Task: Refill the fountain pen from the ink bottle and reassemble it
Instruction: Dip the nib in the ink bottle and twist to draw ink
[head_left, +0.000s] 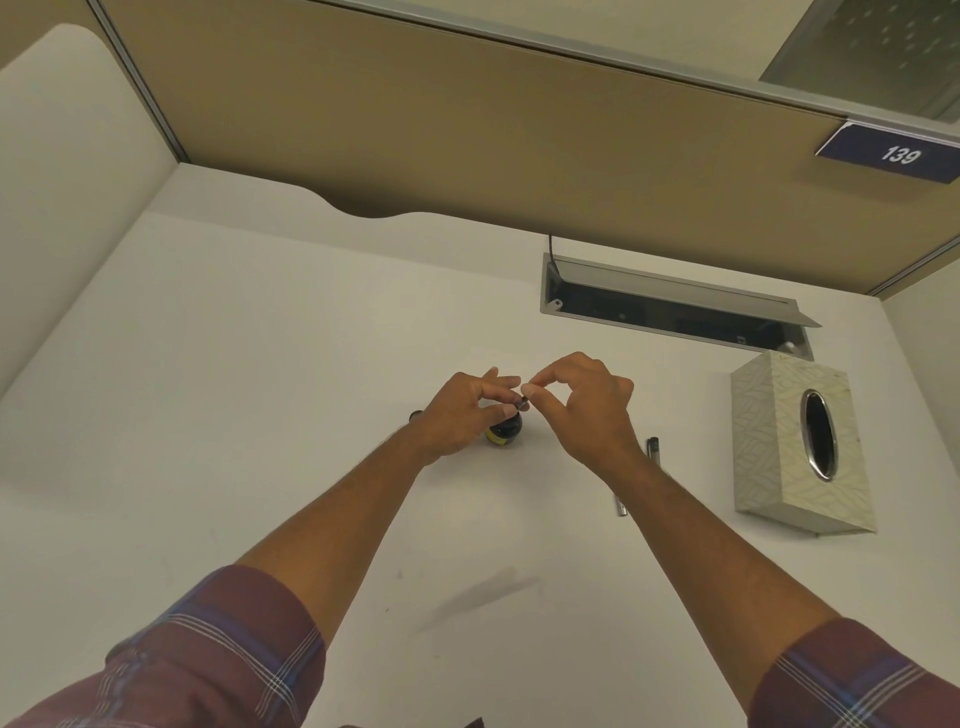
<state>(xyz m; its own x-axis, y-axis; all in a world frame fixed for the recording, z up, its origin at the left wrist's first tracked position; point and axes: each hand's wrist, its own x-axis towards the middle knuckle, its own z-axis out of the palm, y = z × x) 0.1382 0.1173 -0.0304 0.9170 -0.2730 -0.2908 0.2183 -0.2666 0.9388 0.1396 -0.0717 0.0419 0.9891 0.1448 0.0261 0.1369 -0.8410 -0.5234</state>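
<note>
A small dark ink bottle (505, 430) with a yellow label stands on the white desk (260, 415). My left hand (462, 410) curls over its top, fingers pinching a small dark pen part (521, 402) just above the bottle mouth. My right hand (582, 405) pinches the other end of that part with thumb and forefinger. Loose pen parts lie right of my right wrist: a dark piece (653, 448) and a silvery piece (621, 506). A small dark object (415, 415), perhaps the bottle cap, peeks out behind my left hand.
A patterned tissue box (800, 447) stands at the right. Behind it an open cable tray (675, 306) is sunk into the desk. Beige partition walls close off the back and left.
</note>
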